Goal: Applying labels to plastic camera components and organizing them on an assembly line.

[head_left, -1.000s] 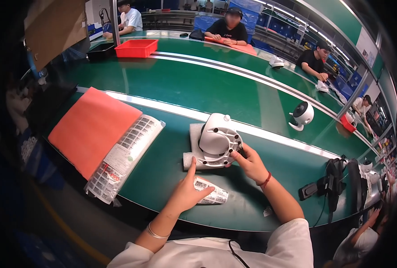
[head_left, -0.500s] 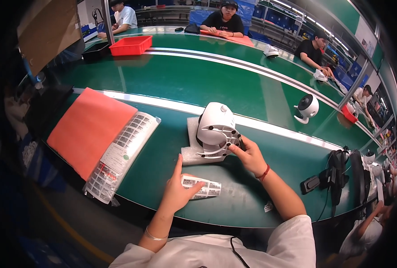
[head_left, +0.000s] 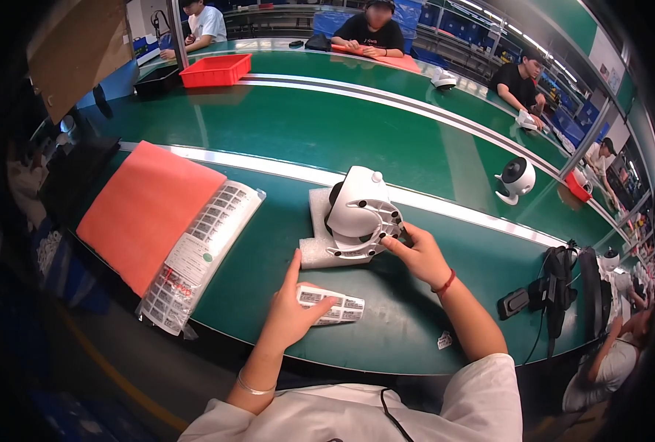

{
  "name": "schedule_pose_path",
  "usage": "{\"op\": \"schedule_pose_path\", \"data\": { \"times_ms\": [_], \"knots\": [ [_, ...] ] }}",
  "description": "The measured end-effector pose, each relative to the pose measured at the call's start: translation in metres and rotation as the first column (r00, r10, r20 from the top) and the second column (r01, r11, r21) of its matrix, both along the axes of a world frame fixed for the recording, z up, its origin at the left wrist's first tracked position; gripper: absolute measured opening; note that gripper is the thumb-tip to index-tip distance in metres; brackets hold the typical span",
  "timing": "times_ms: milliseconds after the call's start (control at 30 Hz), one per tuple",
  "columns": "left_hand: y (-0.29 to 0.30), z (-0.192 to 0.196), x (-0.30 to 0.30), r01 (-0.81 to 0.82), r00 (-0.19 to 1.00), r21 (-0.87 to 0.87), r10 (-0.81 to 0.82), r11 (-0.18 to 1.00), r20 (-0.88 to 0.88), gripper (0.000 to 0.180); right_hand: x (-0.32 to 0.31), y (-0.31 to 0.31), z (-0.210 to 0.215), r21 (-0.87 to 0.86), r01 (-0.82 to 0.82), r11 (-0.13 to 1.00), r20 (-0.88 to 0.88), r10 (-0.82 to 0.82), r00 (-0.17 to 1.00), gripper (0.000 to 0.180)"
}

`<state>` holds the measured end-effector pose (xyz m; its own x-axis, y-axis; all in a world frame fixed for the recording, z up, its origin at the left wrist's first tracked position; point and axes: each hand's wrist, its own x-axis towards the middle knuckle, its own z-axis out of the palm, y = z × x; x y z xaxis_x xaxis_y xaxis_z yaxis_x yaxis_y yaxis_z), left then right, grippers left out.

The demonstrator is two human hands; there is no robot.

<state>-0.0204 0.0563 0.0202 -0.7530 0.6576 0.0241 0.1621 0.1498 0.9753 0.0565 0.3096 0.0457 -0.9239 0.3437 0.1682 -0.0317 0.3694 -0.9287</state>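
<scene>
Right hand [head_left: 421, 259] clamps white camera unit [head_left: 358, 210] by base [head_left: 374, 237] at frame centre, exposing underside; foam block [head_left: 319, 254] beneath probably cushions it. Left hand [head_left: 287, 317], apart, pinches label sheet [head_left: 348, 308], lower centre, likely for ready access.

Camera [head_left: 357, 212] on foam [head_left: 314, 255]; label sheet [head_left: 350, 310] before, bagged labels [head_left: 208, 254] left.

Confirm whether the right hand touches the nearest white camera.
Touching. The head view shows the right hand gripping the white camera by its base, thumb on the rim.
</scene>
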Motion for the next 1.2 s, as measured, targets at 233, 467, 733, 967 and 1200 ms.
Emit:
{"op": "schedule_pose_path", "data": {
  "times_ms": [233,467,733,967,1200],
  "knots": [
    [-0.008,0.031,0.017,-0.097,0.995,0.345,0.089,0.934,0.041,0.048,0.035,-0.041,0.072,0.558,0.149,0.816,-0.263,0.004,0.965,0.026],
    [-0.004,0.025,0.026,-0.012,0.986,0.493,0.093,0.87,-0.14,0.044,0.041,-0.066,0.055,0.685,-0.065,0.726,-0.26,0.326,0.909,0.019],
    [0.005,0.025,0.021,-0.097,0.982,0.522,-0.005,0.847,0.189,0.03,0.035,-0.069,0.058,0.465,-0.044,0.884,-0.301,0.205,0.931,0.015],
    [0.005,0.02,0.017,-0.151,0.983,0.565,0.064,0.811,0.171,0.021,0.031,-0.065,0.054,0.472,-0.056,0.88,-0.322,0.231,0.918,0.015],
    [0.004,0.014,0.017,-0.135,0.978,0.528,0.028,0.839,0.206,0.019,0.032,-0.069,0.045,0.353,-0.117,0.928,-0.223,0.205,0.953,0.008]
  ]
}}
